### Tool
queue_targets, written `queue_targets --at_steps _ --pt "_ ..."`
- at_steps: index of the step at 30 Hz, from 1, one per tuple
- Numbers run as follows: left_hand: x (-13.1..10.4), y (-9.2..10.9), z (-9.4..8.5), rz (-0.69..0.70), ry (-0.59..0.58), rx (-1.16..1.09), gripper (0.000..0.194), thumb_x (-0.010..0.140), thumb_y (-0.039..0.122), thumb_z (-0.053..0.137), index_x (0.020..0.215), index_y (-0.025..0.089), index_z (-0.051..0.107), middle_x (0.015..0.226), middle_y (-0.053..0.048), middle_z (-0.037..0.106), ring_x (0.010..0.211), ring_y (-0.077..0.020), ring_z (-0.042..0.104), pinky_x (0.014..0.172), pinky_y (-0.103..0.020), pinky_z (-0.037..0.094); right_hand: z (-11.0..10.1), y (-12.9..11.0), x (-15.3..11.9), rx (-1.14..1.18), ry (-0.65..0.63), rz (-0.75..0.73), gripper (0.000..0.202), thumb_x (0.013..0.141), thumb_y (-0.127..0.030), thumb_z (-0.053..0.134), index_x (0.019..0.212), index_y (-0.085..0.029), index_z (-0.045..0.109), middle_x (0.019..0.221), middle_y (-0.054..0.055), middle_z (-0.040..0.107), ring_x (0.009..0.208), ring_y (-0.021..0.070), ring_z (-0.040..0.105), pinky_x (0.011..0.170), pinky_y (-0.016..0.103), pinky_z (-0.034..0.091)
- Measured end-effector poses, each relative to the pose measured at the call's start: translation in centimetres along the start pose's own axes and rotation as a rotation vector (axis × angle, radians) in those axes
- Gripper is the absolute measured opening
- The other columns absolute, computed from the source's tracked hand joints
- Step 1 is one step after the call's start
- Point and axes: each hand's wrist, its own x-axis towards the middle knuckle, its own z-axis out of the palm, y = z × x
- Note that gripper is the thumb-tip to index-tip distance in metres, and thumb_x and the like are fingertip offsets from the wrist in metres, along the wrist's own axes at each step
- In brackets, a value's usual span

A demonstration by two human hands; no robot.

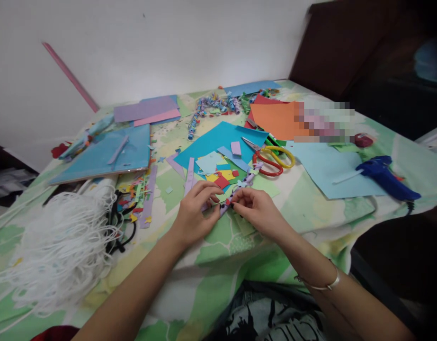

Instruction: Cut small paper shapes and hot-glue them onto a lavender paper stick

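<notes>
A narrow lilac paper strand (249, 179), dotted with small paper cut-outs, runs diagonally between my hands. My left hand (199, 208) is closed on its near end, thumb and fingers bent around it. From the other side, my right hand (255, 208) pinches at a small red paper cut-out (227, 201) against the strand; its fingertips partly hide the contact. Just beyond lie colored paper scraps (221, 182) on a turquoise sheet (204, 144). Scissors (271, 158) with red and yellow handles rest to the right, blades partly apart.
White cord (62, 246) is heaped at left, below a blue pad (108, 154). A blue glue gun (388, 177) lies at right by a pale blue sheet (328, 170). Farther back are an orange sheet (275, 121) and a curled paper garland (204, 111). The wall (190, 42) bounds the table.
</notes>
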Motion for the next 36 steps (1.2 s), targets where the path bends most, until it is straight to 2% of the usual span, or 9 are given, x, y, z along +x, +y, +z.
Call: queue_targets --at_steps 2,4,8,14,17,20,26,31,36 --pt "0.0 0.0 0.0 -0.067 -0.01 0.001 0.026 0.074 0.01 0.056 0.099 0.017 0.058 0.097 -0.006 0.06 0.065 -0.0088 0.056 0.062 -0.022 0.048 0.1 0.1 0.0 0.011 0.0 0.007 0.007 0.073 -0.017 0.054 0.077 -0.017 0.06 0.066 0.0 0.058 0.057 0.0105 0.049 0.052 0.023 0.035" --pt "0.1 0.0 0.0 -0.14 -0.067 0.004 0.031 0.072 0.016 0.061 0.103 0.016 0.057 0.088 -0.004 0.063 0.059 -0.009 0.052 0.056 -0.022 0.045 0.1 0.1 0.0 0.042 -0.006 0.01 0.006 0.073 -0.018 0.054 0.076 -0.017 0.06 0.066 0.0 0.057 0.057 0.0106 0.048 0.052 0.023 0.035" --pt "0.2 -0.1 0.1 -0.236 -0.162 -0.029 0.039 0.069 0.022 0.066 0.107 0.015 0.058 0.08 -0.002 0.068 0.055 -0.0086 0.049 0.055 -0.022 0.043 0.0 0.1 -0.1 0.154 -0.033 0.011 0.007 0.072 -0.019 0.055 0.077 -0.017 0.059 0.064 -0.002 0.054 0.056 0.0101 0.046 0.051 0.023 0.033" --pt "0.2 -0.1 0.3 -0.423 -0.186 -0.195 0.027 0.072 0.028 0.066 0.095 0.014 0.068 0.065 -0.001 0.064 0.05 -0.0089 0.049 0.048 -0.021 0.039 -0.4 -0.3 -0.5 0.185 -0.047 -0.034 0.01 0.075 -0.021 0.055 0.082 -0.016 0.059 0.061 -0.003 0.05 0.054 0.0092 0.043 0.05 0.022 0.032" --pt "0.1 0.4 0.4 -0.464 -0.109 -0.224 0.027 0.073 0.03 0.066 0.095 0.014 0.07 0.067 -0.003 0.065 0.056 -0.0112 0.054 0.05 -0.022 0.042 -0.7 -1.0 -0.9 0.129 -0.015 -0.085 0.011 0.076 -0.018 0.054 0.086 -0.017 0.059 0.055 -0.006 0.046 0.05 0.0083 0.04 0.048 0.021 0.03" --pt "0.0 1.3 0.5 -0.473 0.026 -0.223 0.026 0.073 0.029 0.066 0.094 0.014 0.07 0.072 -0.005 0.067 0.061 -0.0132 0.058 0.056 -0.024 0.046 -1.0 -1.6 -1.4 0.143 0.057 -0.129 0.014 0.078 -0.019 0.055 0.091 -0.018 0.058 0.057 -0.006 0.048 0.051 0.0083 0.042 0.048 0.021 0.031" --pt "-0.3 3.4 1.4 -0.499 0.247 -0.243 0.021 0.071 0.027 0.068 0.088 0.014 0.07 0.073 -0.005 0.069 0.064 -0.0139 0.061 0.06 -0.024 0.049 -1.2 -2.2 -1.9 0.331 0.18 -0.103 0.02 0.079 -0.032 0.062 0.09 -0.02 0.05 0.062 -0.006 0.051 0.048 0.0068 0.04 0.042 0.019 0.03" --pt "-0.5 5.4 2.4 -0.468 0.339 -0.326 0.018 0.071 0.025 0.07 0.087 0.016 0.07 0.077 -0.005 0.071 0.068 -0.0142 0.063 0.063 -0.024 0.052 -1.2 -2.5 -2.0 0.454 0.119 -0.054 0.026 0.075 -0.034 0.066 0.084 -0.022 0.044 0.069 -0.006 0.052 0.041 0.0041 0.038 0.034 0.018 0.03" --pt "-0.3 6.8 3.0 -0.456 0.411 -0.4 0.015 0.068 0.022 0.071 0.082 0.016 0.07 0.074 -0.003 0.071 0.066 -0.0131 0.064 0.061 -0.021 0.052 -1.5 -3.0 -2.4 0.547 0.086 -0.051 0.029 0.074 -0.036 0.066 0.079 -0.021 0.042 0.069 -0.007 0.051 0.038 0.0023 0.037 0.032 0.017 0.027"
